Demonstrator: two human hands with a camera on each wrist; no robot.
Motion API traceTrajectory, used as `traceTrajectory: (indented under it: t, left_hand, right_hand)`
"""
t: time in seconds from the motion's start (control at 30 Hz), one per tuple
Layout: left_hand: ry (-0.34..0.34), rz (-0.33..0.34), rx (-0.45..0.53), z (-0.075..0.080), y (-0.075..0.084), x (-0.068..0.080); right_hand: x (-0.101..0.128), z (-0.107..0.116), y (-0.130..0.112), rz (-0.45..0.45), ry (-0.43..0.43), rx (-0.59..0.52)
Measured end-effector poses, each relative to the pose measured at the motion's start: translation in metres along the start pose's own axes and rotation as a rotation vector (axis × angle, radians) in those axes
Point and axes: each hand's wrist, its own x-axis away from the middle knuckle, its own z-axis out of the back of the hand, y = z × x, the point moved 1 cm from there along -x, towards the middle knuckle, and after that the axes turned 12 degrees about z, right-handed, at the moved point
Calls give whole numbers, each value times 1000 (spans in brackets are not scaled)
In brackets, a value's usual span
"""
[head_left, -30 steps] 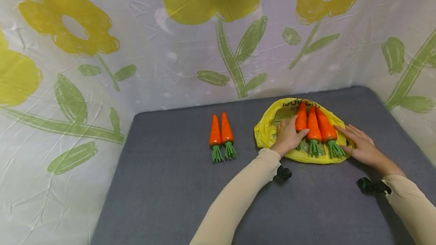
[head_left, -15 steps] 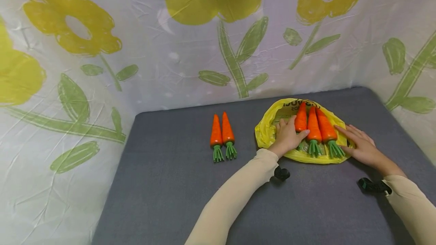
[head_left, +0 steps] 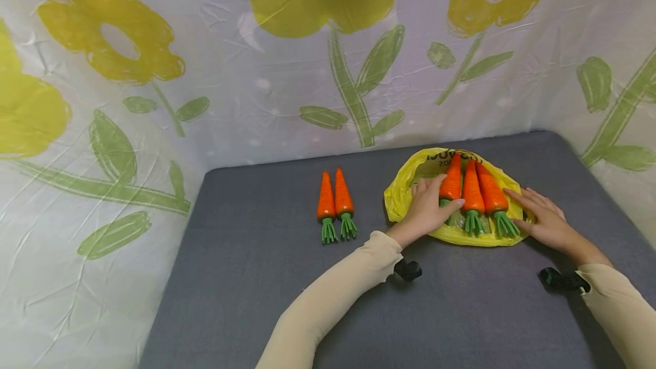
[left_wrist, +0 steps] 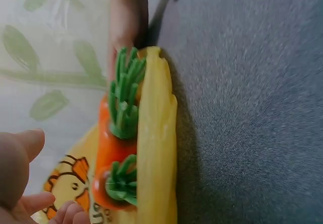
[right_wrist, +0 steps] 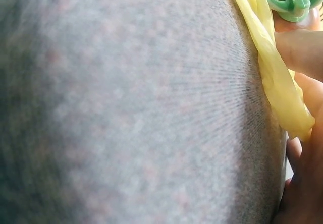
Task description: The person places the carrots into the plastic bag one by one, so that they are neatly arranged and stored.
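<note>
Three orange carrots with green stubs of tops lie side by side in a yellow plastic bag [head_left: 397,201]. The left carrot [head_left: 451,181], middle carrot [head_left: 472,189] and right carrot [head_left: 491,188] all point away from me. Beside the left carrot is my left hand [head_left: 422,209], thumb and fingers spread; in the left wrist view nothing lies between them. My right hand [head_left: 548,224] holds the bag's right rim, which runs between its digits in the right wrist view; its fingertips reach inside next to the right carrot.
Two more carrots, a left one [head_left: 326,204] and a right one [head_left: 344,201], lie parallel on the grey tabletop [head_left: 246,278] left of the bag. A flower-printed curtain [head_left: 230,73] rises behind the table and along both sides.
My left hand has slid slightly left and toward me, uncovering more of the left carrot's lower end, which has shifted a little left. My right hand has stayed in place.
</note>
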Motion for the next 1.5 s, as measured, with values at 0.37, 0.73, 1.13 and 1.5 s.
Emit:
traceTrajectory:
  t: [0.37,0.73,1.13,1.5]
  left_hand:
    - [-80,-149,138,42,-18,40]
    - [-53,-167,160,79,-50,77]
    - [105,-106,205,126,-93,90]
    - [235,-30,215,149,-138,84]
  right_hand:
    - [-2,1,-1,-5,-4,-3]
    - [0,1,-2,-5,-3,-2]
    - [0,3,-2,-17,-5,2]
    - [0,0,-3,-25,-5,13]
